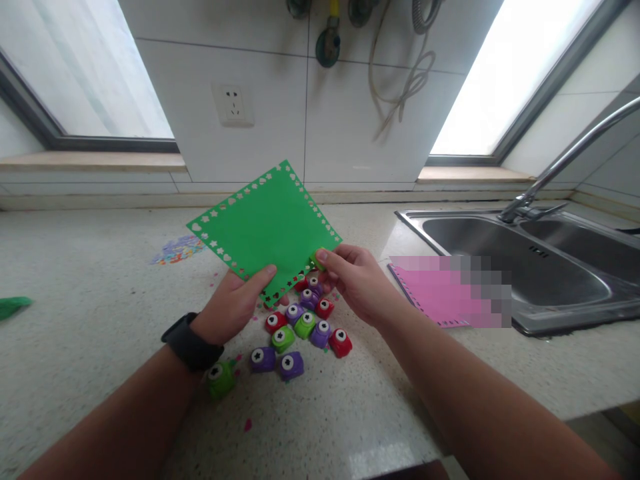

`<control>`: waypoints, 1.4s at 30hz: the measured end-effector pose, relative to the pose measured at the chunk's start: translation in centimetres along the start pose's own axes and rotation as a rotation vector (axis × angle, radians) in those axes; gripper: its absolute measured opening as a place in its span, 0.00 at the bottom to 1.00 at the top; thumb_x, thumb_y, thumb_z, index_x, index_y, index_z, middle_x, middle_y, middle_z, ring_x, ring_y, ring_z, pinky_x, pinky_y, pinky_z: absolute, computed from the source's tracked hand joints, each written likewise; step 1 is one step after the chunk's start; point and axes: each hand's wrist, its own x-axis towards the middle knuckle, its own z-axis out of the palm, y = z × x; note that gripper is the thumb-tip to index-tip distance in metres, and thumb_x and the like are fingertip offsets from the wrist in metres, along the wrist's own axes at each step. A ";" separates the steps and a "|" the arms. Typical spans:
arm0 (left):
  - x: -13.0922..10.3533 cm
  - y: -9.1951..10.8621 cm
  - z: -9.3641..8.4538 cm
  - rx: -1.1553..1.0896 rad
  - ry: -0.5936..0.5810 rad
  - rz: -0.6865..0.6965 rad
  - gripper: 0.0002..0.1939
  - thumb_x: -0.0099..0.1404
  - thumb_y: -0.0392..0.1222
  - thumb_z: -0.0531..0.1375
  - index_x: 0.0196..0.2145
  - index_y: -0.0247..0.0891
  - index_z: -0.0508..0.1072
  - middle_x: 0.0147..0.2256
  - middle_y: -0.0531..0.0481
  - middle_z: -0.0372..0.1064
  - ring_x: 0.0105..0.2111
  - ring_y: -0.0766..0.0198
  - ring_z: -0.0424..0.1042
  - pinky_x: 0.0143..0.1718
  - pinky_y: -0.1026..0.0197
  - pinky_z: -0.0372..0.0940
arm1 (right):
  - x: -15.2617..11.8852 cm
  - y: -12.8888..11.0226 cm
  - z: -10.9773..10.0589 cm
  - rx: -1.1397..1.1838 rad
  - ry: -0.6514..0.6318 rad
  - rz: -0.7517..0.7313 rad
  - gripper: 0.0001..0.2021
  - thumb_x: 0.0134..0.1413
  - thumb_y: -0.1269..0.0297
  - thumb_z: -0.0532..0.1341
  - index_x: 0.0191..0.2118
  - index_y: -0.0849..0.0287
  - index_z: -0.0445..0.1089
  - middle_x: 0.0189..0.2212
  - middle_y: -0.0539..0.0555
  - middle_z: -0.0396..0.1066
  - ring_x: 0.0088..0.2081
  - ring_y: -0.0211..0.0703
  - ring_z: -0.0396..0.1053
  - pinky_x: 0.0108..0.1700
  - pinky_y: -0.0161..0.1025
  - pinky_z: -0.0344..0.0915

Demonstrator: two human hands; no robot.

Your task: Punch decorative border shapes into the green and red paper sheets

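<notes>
Head view shows the left hand (pixel 231 308) pinching the green paper sheet (pixel 265 230) above the counter (pixel 90 320), the right hand (pixel 356 280) pinching a small green punch (pixel 317 259) on its near-right edge (cut-outs line every edge, apparently nearly finished).

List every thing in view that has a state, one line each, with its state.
Green paper sheet: held above the counter, edges punched with shapes.
Left hand: pinching the sheet's lower edge.
Right hand: gripping a small green punch at the sheet's corner.
Craft punches: loose in a cluster on the counter.
Pink paper: flat beside the sink.
Faucet: no water seen.
</notes>
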 end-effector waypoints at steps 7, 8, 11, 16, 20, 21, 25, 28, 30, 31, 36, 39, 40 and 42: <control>-0.1 0.2 0.0 0.066 -0.071 0.070 0.15 0.65 0.52 0.61 0.33 0.37 0.78 0.21 0.52 0.74 0.20 0.58 0.72 0.28 0.58 0.69 | 0.0 -0.1 0.2 0.013 -0.009 0.001 0.17 0.51 0.52 0.71 0.29 0.59 0.70 0.23 0.49 0.69 0.22 0.35 0.64 0.24 0.37 0.59; -0.1 0.1 -0.1 0.077 -0.065 0.075 0.15 0.65 0.52 0.61 0.34 0.37 0.79 0.20 0.53 0.74 0.20 0.58 0.72 0.28 0.57 0.69 | 0.0 -0.2 0.2 0.013 -0.009 0.002 0.17 0.51 0.51 0.71 0.29 0.59 0.70 0.23 0.49 0.69 0.22 0.35 0.64 0.24 0.37 0.59; -0.1 0.0 -0.1 0.092 -0.062 0.068 0.16 0.66 0.52 0.60 0.37 0.37 0.79 0.21 0.53 0.74 0.19 0.58 0.72 0.28 0.57 0.69 | 0.0 -0.1 0.2 0.011 -0.006 0.003 0.17 0.52 0.52 0.71 0.29 0.59 0.70 0.23 0.49 0.69 0.22 0.35 0.64 0.24 0.37 0.60; 0.0 -0.2 -0.1 0.047 -0.072 0.048 0.19 0.66 0.53 0.61 0.43 0.34 0.78 0.23 0.52 0.76 0.21 0.58 0.74 0.26 0.58 0.69 | 0.0 -0.1 0.1 0.019 -0.002 -0.004 0.16 0.52 0.52 0.71 0.28 0.59 0.69 0.21 0.49 0.68 0.22 0.35 0.64 0.24 0.37 0.60; 0.0 -0.2 0.0 0.008 -0.056 -0.001 0.21 0.64 0.54 0.62 0.45 0.33 0.77 0.24 0.51 0.77 0.22 0.57 0.76 0.24 0.59 0.69 | 0.0 -0.1 0.1 0.032 -0.003 -0.003 0.17 0.52 0.52 0.71 0.28 0.60 0.69 0.21 0.48 0.69 0.22 0.35 0.64 0.24 0.37 0.59; 0.0 -0.1 0.0 0.001 -0.051 -0.013 0.21 0.64 0.54 0.63 0.45 0.33 0.77 0.25 0.51 0.77 0.22 0.58 0.75 0.24 0.59 0.69 | 0.0 -0.1 0.1 0.032 -0.003 -0.001 0.17 0.52 0.52 0.71 0.28 0.60 0.69 0.21 0.48 0.69 0.22 0.34 0.64 0.24 0.36 0.58; -0.1 -0.1 0.1 -0.028 -0.039 -0.020 0.19 0.63 0.53 0.64 0.42 0.34 0.77 0.25 0.50 0.77 0.22 0.57 0.76 0.23 0.59 0.69 | -0.1 -0.2 0.2 0.030 -0.012 -0.003 0.17 0.52 0.52 0.71 0.28 0.60 0.69 0.21 0.48 0.69 0.22 0.34 0.65 0.24 0.36 0.58; 0.0 -0.1 0.0 -0.017 -0.052 -0.007 0.18 0.63 0.53 0.63 0.37 0.34 0.78 0.24 0.50 0.77 0.25 0.56 0.77 0.23 0.60 0.69 | -0.1 -0.2 0.2 0.035 -0.020 -0.007 0.16 0.52 0.53 0.71 0.28 0.60 0.69 0.22 0.49 0.70 0.22 0.34 0.65 0.24 0.36 0.59; 0.0 -0.2 0.0 -0.004 -0.057 0.003 0.17 0.63 0.54 0.63 0.34 0.34 0.78 0.23 0.49 0.77 0.26 0.55 0.78 0.23 0.60 0.69 | -0.1 -0.2 0.2 0.036 -0.021 -0.008 0.16 0.52 0.53 0.71 0.28 0.60 0.69 0.22 0.49 0.70 0.22 0.34 0.65 0.24 0.36 0.59; 0.0 -0.2 0.0 -0.001 -0.059 0.006 0.17 0.63 0.54 0.64 0.33 0.34 0.78 0.23 0.49 0.77 0.27 0.54 0.78 0.23 0.60 0.69 | -0.1 -0.2 0.2 0.035 -0.021 -0.009 0.16 0.52 0.53 0.71 0.28 0.60 0.69 0.22 0.49 0.70 0.22 0.34 0.65 0.24 0.36 0.59; -0.1 -0.1 0.0 0.000 -0.055 0.024 0.18 0.63 0.54 0.64 0.34 0.34 0.79 0.25 0.47 0.78 0.29 0.53 0.79 0.27 0.58 0.72 | -0.1 -0.2 0.2 0.027 -0.011 -0.006 0.17 0.51 0.52 0.71 0.29 0.60 0.69 0.21 0.48 0.69 0.22 0.35 0.66 0.24 0.36 0.60; -0.1 -0.1 0.0 -0.001 -0.061 0.029 0.17 0.63 0.53 0.63 0.36 0.33 0.79 0.26 0.47 0.78 0.30 0.53 0.79 0.28 0.58 0.72 | 0.0 -0.1 0.1 0.037 -0.012 -0.008 0.17 0.51 0.53 0.71 0.28 0.60 0.69 0.20 0.47 0.68 0.22 0.35 0.66 0.24 0.36 0.60; -0.1 -0.1 0.0 -0.002 -0.062 0.029 0.17 0.63 0.52 0.63 0.37 0.33 0.79 0.26 0.47 0.79 0.30 0.52 0.79 0.27 0.58 0.72 | 0.0 -0.1 0.1 0.036 -0.012 -0.010 0.17 0.52 0.53 0.71 0.28 0.60 0.69 0.20 0.47 0.68 0.22 0.35 0.66 0.24 0.36 0.60; 0.0 -0.1 0.1 -0.006 -0.059 0.033 0.17 0.63 0.52 0.63 0.38 0.33 0.79 0.27 0.47 0.79 0.31 0.52 0.79 0.26 0.58 0.72 | 0.0 -0.1 0.1 0.030 -0.009 -0.015 0.16 0.52 0.53 0.71 0.28 0.60 0.69 0.20 0.47 0.68 0.22 0.35 0.66 0.24 0.36 0.60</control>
